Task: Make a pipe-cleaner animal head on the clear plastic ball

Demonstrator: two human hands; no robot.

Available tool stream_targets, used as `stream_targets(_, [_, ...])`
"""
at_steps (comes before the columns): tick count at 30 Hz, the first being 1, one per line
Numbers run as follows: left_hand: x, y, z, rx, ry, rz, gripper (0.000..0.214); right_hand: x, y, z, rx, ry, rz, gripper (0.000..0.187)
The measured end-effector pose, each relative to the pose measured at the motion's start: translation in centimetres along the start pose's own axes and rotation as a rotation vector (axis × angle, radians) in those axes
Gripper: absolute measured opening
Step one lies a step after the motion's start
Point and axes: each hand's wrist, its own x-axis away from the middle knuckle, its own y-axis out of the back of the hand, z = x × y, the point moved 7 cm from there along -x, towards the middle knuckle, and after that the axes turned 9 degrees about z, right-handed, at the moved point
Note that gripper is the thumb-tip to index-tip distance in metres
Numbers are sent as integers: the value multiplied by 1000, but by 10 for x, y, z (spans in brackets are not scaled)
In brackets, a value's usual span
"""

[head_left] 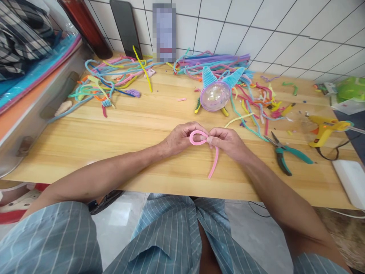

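Note:
A pink pipe cleaner (213,163) is bent into a loop between my two hands, its free tail hanging down over the table. My left hand (182,137) is closed on the loop's left side, with some fingers hidden behind it. At the point where the loop crosses, my right hand (225,140) pinches the strand between thumb and fingers. Just beyond my hands stands a clear round bowl shape (216,96) with a purple rim, two blue pipe-cleaner ears (209,77) and short green-and-yellow feet (197,105).
Loose pipe cleaners (97,82) lie in a heap at the back left, with a purple bundle (216,61) along the wall. Pliers (285,150), a yellow glue gun (325,129) and a white box (349,182) are on the right. Two phones (127,28) lean on the tiles.

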Motion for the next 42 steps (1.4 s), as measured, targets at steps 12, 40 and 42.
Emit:
stream_targets(12, [-1, -2, 4, 131, 102, -67, 53, -2, -1, 2, -58, 17, -16, 40])
stream_targets(40, [1, -17, 12, 212, 315, 171, 50, 20, 14, 32, 852, 473, -272, 16])
stream_targets(42, [2, -20, 12, 239, 338, 212, 49, 22, 15, 31, 931, 511, -296, 15])
